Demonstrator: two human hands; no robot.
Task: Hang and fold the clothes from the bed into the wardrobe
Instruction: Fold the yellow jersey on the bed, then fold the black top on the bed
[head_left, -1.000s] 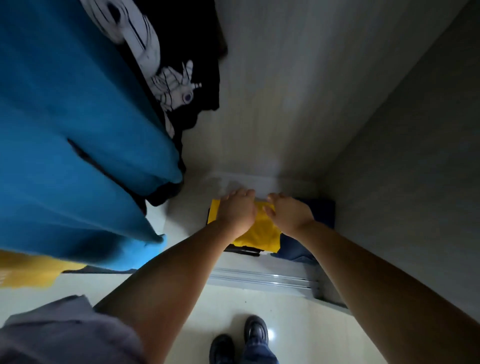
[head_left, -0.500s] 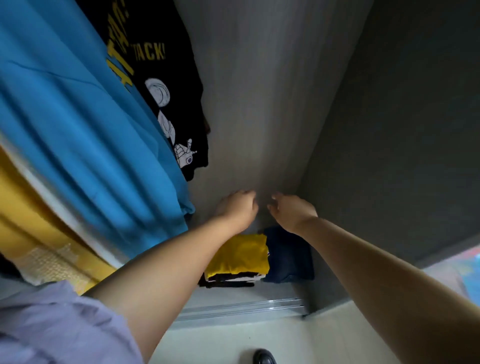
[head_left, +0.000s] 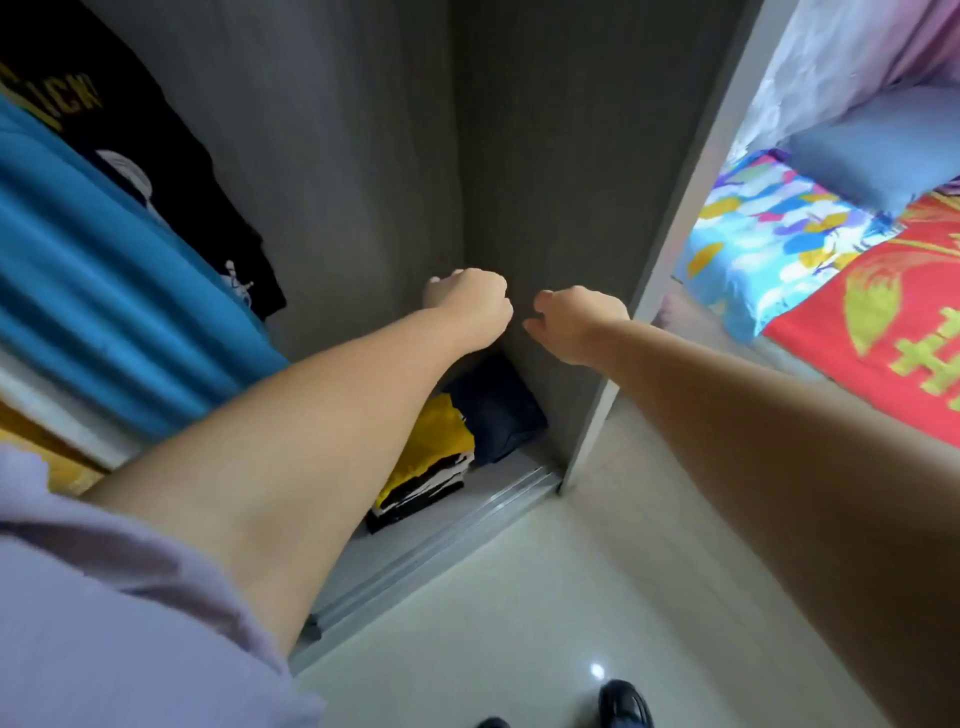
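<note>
- My left hand (head_left: 470, 306) is up in front of the grey back wall of the wardrobe (head_left: 363, 156), fingers curled loosely under the palm and holding nothing.
- My right hand (head_left: 576, 322) hangs just beside it, apart from it, fingers also loosely bent and holding nothing.
- A second ago both hands were pressed down on the yellow shirt; half a second ago they had already lifted off it, and now they are higher again, well above the stack.
- The yellow shirt (head_left: 434, 441) lies folded on top of a stack of black and white clothes (head_left: 421, 493) on the wardrobe floor, partly hidden behind my left forearm.
- A folded dark blue garment (head_left: 493, 410) sits just beside the stack, toward the side wall; neither pile has shifted since my hands came off.
- The view has swung to the right: the bed (head_left: 841, 270), with its bright patterned sheet, red cover and a blue pillow (head_left: 878, 140), now shows past the wardrobe's edge, where half a second ago only a sliver of it did.
- The blue shirt (head_left: 104, 270) and the black printed shirt (head_left: 171, 171) hang at the left, as before.
- The sliding-door track (head_left: 441, 535) runs along the wardrobe's front edge, and the toe of my black shoe (head_left: 623, 701) shows on the pale floor.
</note>
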